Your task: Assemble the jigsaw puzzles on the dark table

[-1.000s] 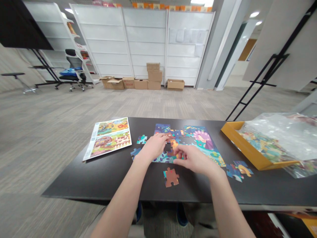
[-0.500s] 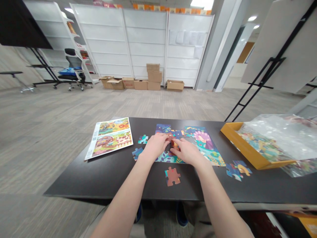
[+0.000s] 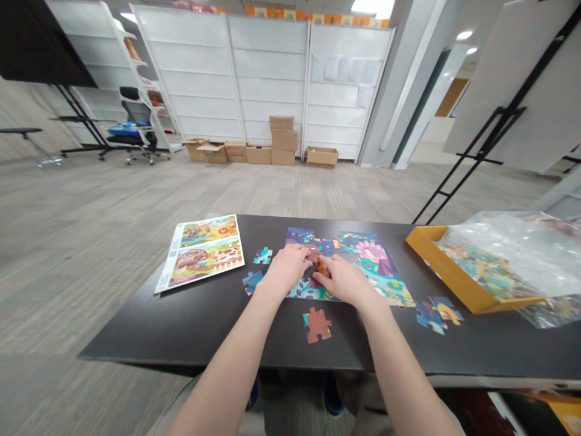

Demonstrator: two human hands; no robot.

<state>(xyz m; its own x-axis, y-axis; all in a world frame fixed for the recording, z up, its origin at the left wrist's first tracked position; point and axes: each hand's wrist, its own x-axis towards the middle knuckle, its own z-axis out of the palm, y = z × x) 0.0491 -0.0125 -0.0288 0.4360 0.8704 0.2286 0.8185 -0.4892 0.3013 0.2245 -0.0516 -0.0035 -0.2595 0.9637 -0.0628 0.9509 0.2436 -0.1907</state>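
A partly joined puzzle [image 3: 379, 257] lies on the black table [image 3: 213, 327]. My left hand [image 3: 290, 264] rests over its left part, fingertips on a brown area. Facing it, my right hand [image 3: 338, 277] grips an orange-brown puzzle piece [image 3: 323, 266] between thumb and fingers, over a dark gap in the puzzle. Whether that piece touches its neighbours is hidden. One brown piece [image 3: 318, 325] lies nearer me. Left of the puzzle are a teal piece [image 3: 262, 255] and a blue piece [image 3: 251, 281]; to its right lie several blue and orange pieces [image 3: 438, 313].
A picture sheet [image 3: 204, 251] lies at the table's left. On the right, a yellow box [image 3: 472, 289] holds more pieces and a clear plastic bag [image 3: 521, 248]. Beyond the table are cardboard boxes [image 3: 284, 140], white shelving [image 3: 272, 72] and an office chair [image 3: 136, 121].
The orange-brown piece at my right fingertips has turned slightly and shows more of its face. Both hands stay in nearly the same place.
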